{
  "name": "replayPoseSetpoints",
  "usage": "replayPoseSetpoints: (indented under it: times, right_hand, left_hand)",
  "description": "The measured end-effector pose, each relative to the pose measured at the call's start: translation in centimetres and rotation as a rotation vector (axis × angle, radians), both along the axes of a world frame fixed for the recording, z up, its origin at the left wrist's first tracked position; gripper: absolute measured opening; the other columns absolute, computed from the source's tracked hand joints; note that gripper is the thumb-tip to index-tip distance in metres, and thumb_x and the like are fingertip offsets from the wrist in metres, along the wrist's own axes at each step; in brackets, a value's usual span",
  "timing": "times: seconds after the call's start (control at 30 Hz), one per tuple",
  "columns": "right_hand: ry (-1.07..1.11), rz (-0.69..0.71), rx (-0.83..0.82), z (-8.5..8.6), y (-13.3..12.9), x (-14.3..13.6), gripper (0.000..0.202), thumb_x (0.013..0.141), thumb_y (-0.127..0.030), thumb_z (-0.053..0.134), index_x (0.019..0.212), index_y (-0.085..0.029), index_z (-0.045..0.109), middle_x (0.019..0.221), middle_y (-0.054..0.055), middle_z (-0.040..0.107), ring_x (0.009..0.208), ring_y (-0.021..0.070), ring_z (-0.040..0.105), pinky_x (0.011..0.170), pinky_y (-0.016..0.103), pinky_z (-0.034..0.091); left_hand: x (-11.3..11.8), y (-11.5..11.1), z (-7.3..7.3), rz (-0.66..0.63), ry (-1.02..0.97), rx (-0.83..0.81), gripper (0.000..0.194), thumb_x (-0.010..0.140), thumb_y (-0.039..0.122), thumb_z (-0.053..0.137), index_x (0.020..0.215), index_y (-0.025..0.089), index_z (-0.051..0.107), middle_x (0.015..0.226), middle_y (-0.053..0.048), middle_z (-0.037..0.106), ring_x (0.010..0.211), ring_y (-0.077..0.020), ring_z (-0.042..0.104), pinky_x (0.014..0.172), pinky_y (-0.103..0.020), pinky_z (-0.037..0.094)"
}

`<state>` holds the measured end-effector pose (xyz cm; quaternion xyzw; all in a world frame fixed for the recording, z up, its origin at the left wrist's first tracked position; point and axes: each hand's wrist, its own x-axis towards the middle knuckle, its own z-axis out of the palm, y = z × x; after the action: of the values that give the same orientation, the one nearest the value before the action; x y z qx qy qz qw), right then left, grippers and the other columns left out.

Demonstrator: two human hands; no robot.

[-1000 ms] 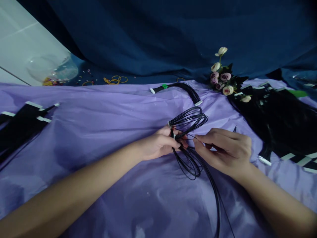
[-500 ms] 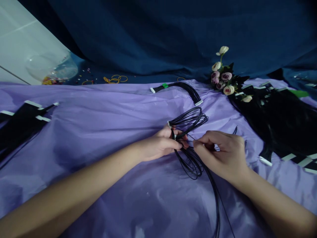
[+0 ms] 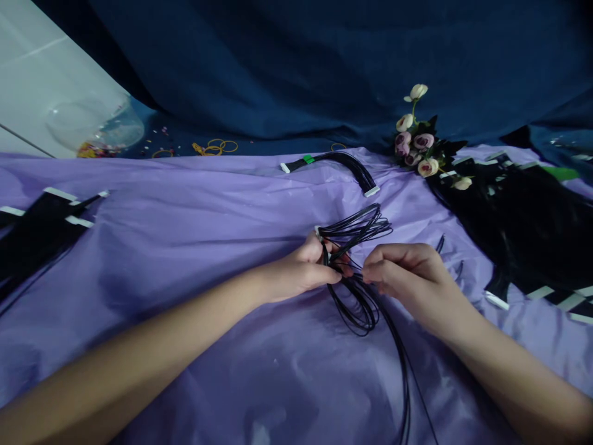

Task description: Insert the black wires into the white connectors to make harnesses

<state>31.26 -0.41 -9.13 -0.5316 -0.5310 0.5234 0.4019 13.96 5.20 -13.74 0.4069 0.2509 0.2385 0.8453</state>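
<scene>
A looped black wire harness (image 3: 359, 306) with small white connectors is gripped in my left hand (image 3: 315, 266), thumb on top and fingers beneath. Its wires fan out in loops above and below the hand, and a long tail runs down to the bottom edge of the view. Just right of it, my right hand (image 3: 410, 278) is closed, thumb against fingers, at a thin black wire (image 3: 354, 266) coming from the harness. The exact contact between those fingertips and the wire is partly hidden.
A shorter harness (image 3: 343, 162) with green tape lies beyond my hands on the purple cloth (image 3: 194, 210). Black cable piles lie at left (image 3: 41, 228) and right (image 3: 532, 216). Artificial flowers (image 3: 424, 142), rubber bands (image 3: 217, 147) and a tipped clear container (image 3: 115, 127) are at the back.
My right hand has turned a little, its fingers curled closer together, still beside the harness. The upper wire loops have shifted slightly; my left hand keeps its hold.
</scene>
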Motion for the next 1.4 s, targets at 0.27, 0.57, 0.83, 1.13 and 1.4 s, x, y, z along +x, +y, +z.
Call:
replayPoseSetpoints:
  times: [0.27,0.57,0.83,1.13,1.4]
  right_hand:
    - [0.204,0.030,-0.178,-0.2,0.5,0.2,0.020,0.075,-0.017,0.057,0.055,-0.015,0.060,0.042,-0.006,0.036,0.040,0.0055,0.029,0.038,0.020,0.024]
    - [-0.800,0.003,0.616,-0.8,-0.5,0.0,0.016,0.088,-0.022,0.053,0.074,-0.017,0.060,0.061,-0.001,0.057,0.052,0.0096,0.051,0.050,0.024,0.038]
    - [-1.137,0.132,1.193,-1.0,0.6,0.3,0.030,0.088,-0.010,0.057,0.117,-0.014,0.057,0.088,0.004,0.072,0.065,0.0132,0.065,0.059,0.026,0.047]
    - [-1.160,0.066,1.215,-0.9,1.5,-0.4,0.015,0.091,-0.012,0.054,0.097,-0.013,0.068,0.087,0.004,0.074,0.069,0.0123,0.067,0.062,0.025,0.047]
    - [-1.021,0.064,1.018,-1.6,1.6,0.2,0.017,0.090,-0.015,0.055,0.105,-0.019,0.060,0.091,0.001,0.072,0.070,0.0108,0.066,0.062,0.022,0.048]
  left_hand:
    - [0.0,0.0,0.4,-0.021,0.060,0.049,0.046,0.066,0.005,0.065,0.102,0.021,0.040,0.094,0.001,0.054,0.093,-0.0152,0.053,0.084,-0.034,0.037]
    - [0.0,-0.1,1.0,-0.004,0.083,0.070,0.044,0.065,0.004,0.061,0.100,0.021,0.042,0.094,0.000,0.052,0.098,-0.0172,0.051,0.090,-0.036,0.034]
    - [0.1,0.0,0.7,-0.002,0.110,0.124,0.044,0.064,0.004,0.065,0.100,0.020,0.043,0.095,0.000,0.050,0.094,-0.0162,0.049,0.086,-0.033,0.036]
    - [0.0,0.1,1.9,-0.018,0.173,0.119,0.050,0.060,0.004,0.064,0.101,0.021,0.040,0.095,0.001,0.051,0.102,-0.0202,0.049,0.091,-0.037,0.033]
    - [0.2,0.2,1.4,-0.038,0.070,-0.038,0.040,0.060,0.001,0.063,0.093,0.019,0.049,0.089,0.002,0.054,0.089,-0.0141,0.053,0.082,-0.032,0.036]
